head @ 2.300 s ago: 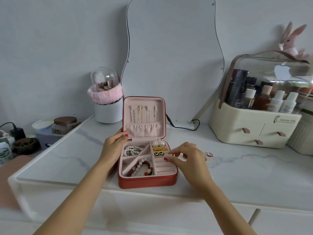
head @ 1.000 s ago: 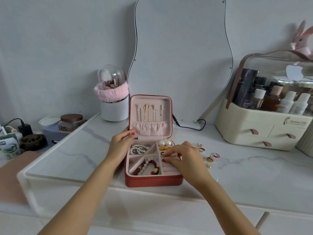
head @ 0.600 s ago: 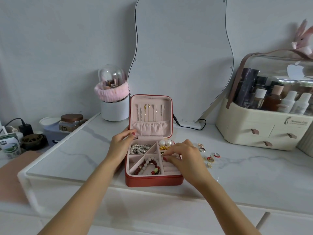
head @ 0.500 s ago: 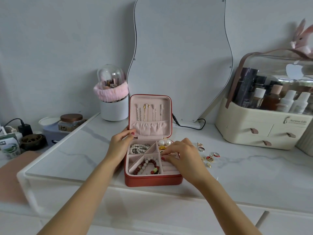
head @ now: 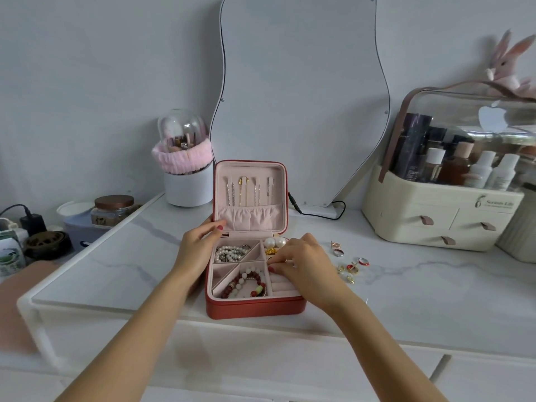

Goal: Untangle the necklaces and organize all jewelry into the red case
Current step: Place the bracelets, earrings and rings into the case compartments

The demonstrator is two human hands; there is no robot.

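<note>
Nearing completion: left hand (head: 200,248) steadying red case (head: 255,307), right hand (head: 301,262) pinching something unseen over ring rolls, loose rings (head: 349,264) waiting at three o'clock on desk (head: 121,265).

The red case (head: 255,307) sits open on the marble bench (head: 406,300), its lid upright with chains (head: 246,191) hanging inside. The left hand (head: 197,248) rests against the case's left side, thumb at the hinge. The right hand (head: 304,262) curls its fingers over the ring rolls (head: 282,287) at the right. 2 pearl studs (head: 275,242) lie in the back compartment, a beaded bracelet (head: 246,282) in front. Loose rings and earrings (head: 349,264) lie just right of the case.
</note>
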